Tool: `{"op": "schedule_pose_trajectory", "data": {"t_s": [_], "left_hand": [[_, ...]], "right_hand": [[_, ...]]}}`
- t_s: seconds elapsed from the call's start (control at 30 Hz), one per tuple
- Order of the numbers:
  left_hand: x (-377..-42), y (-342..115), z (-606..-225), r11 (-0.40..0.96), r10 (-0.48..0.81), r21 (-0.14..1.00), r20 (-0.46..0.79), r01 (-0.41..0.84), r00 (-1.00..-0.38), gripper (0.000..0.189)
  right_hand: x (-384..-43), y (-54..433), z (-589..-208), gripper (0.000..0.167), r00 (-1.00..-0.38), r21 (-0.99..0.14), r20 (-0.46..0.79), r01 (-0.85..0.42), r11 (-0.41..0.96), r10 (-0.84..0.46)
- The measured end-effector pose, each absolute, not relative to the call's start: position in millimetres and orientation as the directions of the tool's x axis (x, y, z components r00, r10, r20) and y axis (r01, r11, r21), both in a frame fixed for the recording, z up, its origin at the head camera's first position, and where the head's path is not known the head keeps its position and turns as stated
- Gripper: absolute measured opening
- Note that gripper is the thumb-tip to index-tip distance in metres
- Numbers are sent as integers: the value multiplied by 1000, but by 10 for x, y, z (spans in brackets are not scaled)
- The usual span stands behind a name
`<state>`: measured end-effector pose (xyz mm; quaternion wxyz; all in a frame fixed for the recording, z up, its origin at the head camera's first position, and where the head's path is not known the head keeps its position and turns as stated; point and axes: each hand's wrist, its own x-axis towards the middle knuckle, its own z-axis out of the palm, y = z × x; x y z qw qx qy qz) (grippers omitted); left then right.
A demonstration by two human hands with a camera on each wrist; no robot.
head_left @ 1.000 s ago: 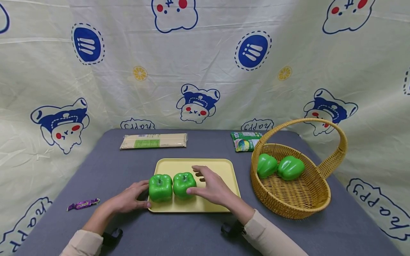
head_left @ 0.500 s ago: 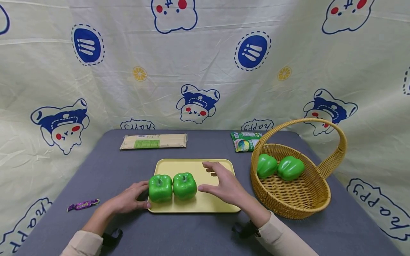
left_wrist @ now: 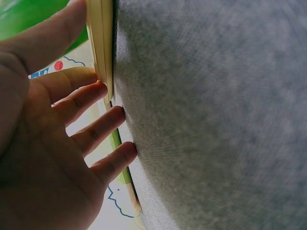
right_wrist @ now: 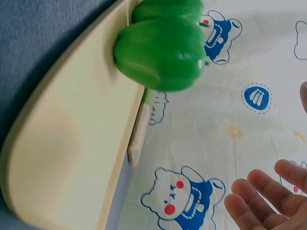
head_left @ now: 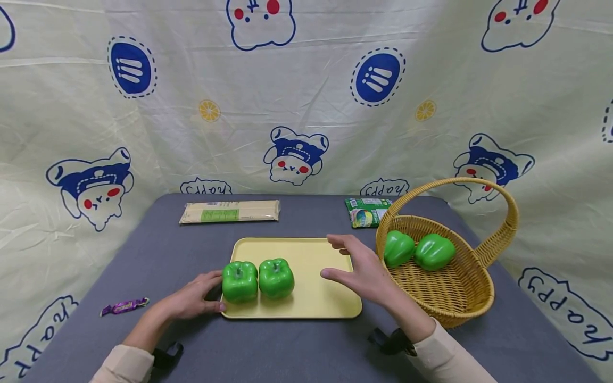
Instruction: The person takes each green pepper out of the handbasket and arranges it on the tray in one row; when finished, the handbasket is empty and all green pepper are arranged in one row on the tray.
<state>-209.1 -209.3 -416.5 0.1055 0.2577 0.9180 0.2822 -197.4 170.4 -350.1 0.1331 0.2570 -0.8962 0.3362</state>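
Observation:
Two green bell peppers stand side by side on the left part of a pale yellow tray [head_left: 311, 303]: a left pepper [head_left: 240, 283] and a right pepper [head_left: 276, 279]. My left hand [head_left: 191, 298] is at the tray's left edge, thumb and fingertips touching the rim, as the left wrist view also shows. Above the tray's right end is my right hand [head_left: 361, 268], fingers spread and holding nothing, between the tray and a wicker basket [head_left: 440, 303]. Inside the basket lie two more green peppers, one near the left wall [head_left: 399, 249] and another beside it [head_left: 435, 252].
A long beige package [head_left: 230, 211] with a green label lies at the back left. Behind the basket, a green packet [head_left: 366, 213] is partly covered by its handle. A purple wrapped candy [head_left: 124, 306] is on the left. A printed curtain surrounds the grey table [head_left: 268, 351].
My right hand has drawn away from the right pepper on the tray and moved right, towards the basket. The left hand, the peppers and the tray have stayed in place.

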Motion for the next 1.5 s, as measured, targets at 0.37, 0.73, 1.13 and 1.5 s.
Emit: {"op": "schedule_pose_trajectory", "data": {"t_s": [0.37, 0.73, 1.13, 1.5], "left_hand": [[-2081, -2095, -4164, 710, 527, 577, -53, 405, -848, 72], [-2084, -2093, -4171, 719, 508, 587, -78, 373, -858, 74], [-2078, -2094, -4156, 715, 516, 588, -78, 379, -853, 74], [-2081, -2092, -4147, 714, 519, 583, -70, 388, -852, 73]], "right_hand": [[-1933, 2021, -3365, 70, -850, -503, 412, -513, 696, -328], [-1925, 2323, -3240, 65, -863, -501, 417, -481, 720, -286], [-1955, 2650, -3195, 61, -865, -461, 412, -469, 754, -286], [-1985, 2851, -3130, 58, -860, -432, 432, -463, 774, -273]]}}
